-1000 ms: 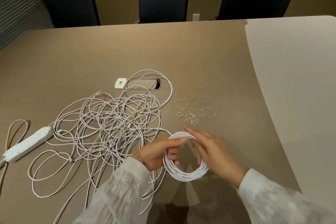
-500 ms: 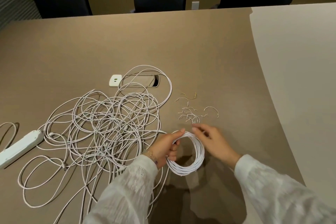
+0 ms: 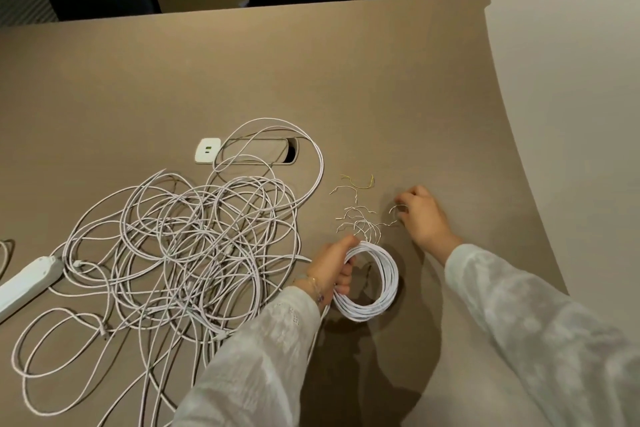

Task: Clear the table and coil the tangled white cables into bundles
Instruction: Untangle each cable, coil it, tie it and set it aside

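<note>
My left hand (image 3: 331, 265) grips the neat white coil (image 3: 372, 282); just beyond the coil, my right hand (image 3: 421, 215) pinches a twist tie (image 3: 398, 209)

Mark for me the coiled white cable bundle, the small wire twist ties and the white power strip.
coiled white cable bundle (image 3: 388, 274): head view, right arc of the coil.
small wire twist ties (image 3: 360, 222): head view, middle of the scattered pile.
white power strip (image 3: 27, 282): head view, top face.
</note>
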Action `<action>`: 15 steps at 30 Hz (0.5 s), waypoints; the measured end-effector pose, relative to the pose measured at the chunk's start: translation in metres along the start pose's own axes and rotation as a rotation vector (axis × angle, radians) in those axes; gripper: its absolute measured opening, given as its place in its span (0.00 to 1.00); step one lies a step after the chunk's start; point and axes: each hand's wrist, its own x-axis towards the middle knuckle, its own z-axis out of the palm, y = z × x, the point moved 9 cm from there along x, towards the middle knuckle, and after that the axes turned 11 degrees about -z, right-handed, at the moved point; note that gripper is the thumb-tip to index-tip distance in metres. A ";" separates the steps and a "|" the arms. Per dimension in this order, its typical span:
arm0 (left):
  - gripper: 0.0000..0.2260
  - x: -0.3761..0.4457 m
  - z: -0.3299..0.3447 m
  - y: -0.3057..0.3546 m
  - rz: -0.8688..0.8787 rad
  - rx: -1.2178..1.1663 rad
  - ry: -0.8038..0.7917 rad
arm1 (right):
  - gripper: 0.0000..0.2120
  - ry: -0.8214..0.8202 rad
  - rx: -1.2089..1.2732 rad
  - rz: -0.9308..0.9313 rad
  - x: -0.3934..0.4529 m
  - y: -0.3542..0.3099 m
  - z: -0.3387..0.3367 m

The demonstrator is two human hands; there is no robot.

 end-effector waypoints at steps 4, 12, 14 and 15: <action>0.17 0.006 0.001 0.004 0.029 -0.017 -0.015 | 0.06 -0.027 -0.096 -0.034 0.006 0.001 0.004; 0.19 0.007 0.002 0.008 0.067 -0.058 0.007 | 0.05 -0.086 -0.125 0.025 -0.001 0.010 -0.003; 0.19 0.007 0.002 0.005 0.061 -0.072 0.027 | 0.03 -0.019 0.036 0.059 -0.013 0.007 -0.022; 0.19 0.007 0.001 0.005 0.057 -0.078 0.042 | 0.01 0.014 0.150 0.075 -0.021 0.002 -0.031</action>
